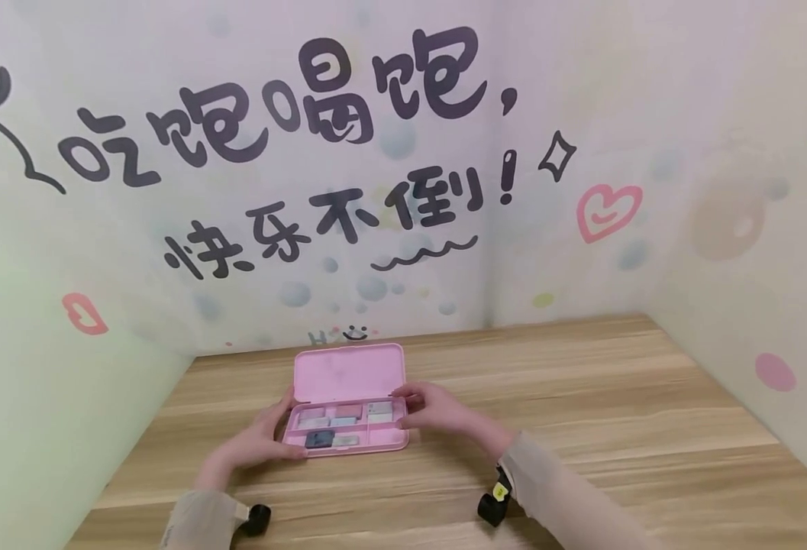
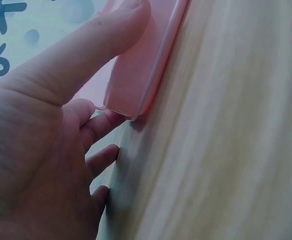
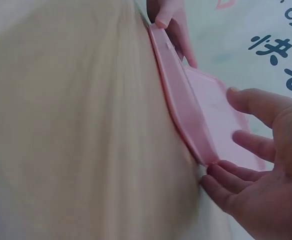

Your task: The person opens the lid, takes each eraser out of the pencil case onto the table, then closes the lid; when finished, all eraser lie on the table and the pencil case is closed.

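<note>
A pink plastic compartment case (image 1: 388, 438) lies on the table with its lid (image 1: 349, 373) raised at the back. Several small pale blocks (image 1: 345, 421) and a dark block (image 1: 320, 439) sit in its compartments. My left hand (image 1: 257, 441) grips the left end, thumb along the front wall and fingers at the side toward the back. At the right end is my right hand (image 1: 437, 409). In the right wrist view its fingers (image 3: 231, 180) are spread and loosely bent, with the lower ones touching the case's corner. The left hand's fingertips are partly hidden behind the case.
The wood-grain table (image 1: 568, 405) extends on both sides of the case. Behind it rises a pale wall (image 1: 430, 267) with dark lettering. Side walls close off the left and right. A black wrist camera (image 1: 492, 508) hangs below the right wrist.
</note>
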Tool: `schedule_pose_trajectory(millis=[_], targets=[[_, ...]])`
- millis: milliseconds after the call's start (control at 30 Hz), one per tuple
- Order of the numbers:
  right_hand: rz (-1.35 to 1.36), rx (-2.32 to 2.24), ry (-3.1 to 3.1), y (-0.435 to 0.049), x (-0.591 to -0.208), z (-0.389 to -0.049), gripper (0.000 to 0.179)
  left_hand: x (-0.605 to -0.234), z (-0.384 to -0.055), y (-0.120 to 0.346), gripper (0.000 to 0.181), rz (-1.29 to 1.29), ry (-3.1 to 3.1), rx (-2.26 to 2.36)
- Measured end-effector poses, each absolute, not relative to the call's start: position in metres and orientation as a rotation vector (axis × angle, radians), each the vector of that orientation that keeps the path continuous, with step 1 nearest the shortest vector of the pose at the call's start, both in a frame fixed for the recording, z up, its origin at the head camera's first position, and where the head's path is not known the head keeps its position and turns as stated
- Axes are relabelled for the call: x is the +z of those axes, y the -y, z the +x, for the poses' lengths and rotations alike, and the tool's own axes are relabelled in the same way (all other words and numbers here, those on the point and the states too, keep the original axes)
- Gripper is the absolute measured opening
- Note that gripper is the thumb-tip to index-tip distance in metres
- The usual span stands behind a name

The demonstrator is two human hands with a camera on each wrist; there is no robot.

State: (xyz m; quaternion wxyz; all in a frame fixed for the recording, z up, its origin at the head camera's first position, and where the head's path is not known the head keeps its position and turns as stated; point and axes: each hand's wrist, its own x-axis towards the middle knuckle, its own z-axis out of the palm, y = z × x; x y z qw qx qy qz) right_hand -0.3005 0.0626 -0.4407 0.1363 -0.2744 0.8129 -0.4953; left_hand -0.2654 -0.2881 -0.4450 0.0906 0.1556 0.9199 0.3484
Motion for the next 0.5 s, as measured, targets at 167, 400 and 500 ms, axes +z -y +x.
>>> schedule_pose_trajectory(millis=[167, 400, 500], targets=[[-0.864, -1.236, -2.431, -0.063, -0.427, -0.311, 0.04, -0.439, -0.261, 0.286, 0.119, 0.446, -2.733, 1.017], [-1.022, -1.122, -2.512, -0.063, -0.409, -0.328, 0.037, -0.437, -0.259, 0.284, 0.12, 0.439, -2.738, 1.017], [-1.09, -1.11, -2.534, -0.062, -0.405, -0.336, 0.036, -0.437, -0.258, 0.284, 0.119, 0.455, -2.744, 1.013]])
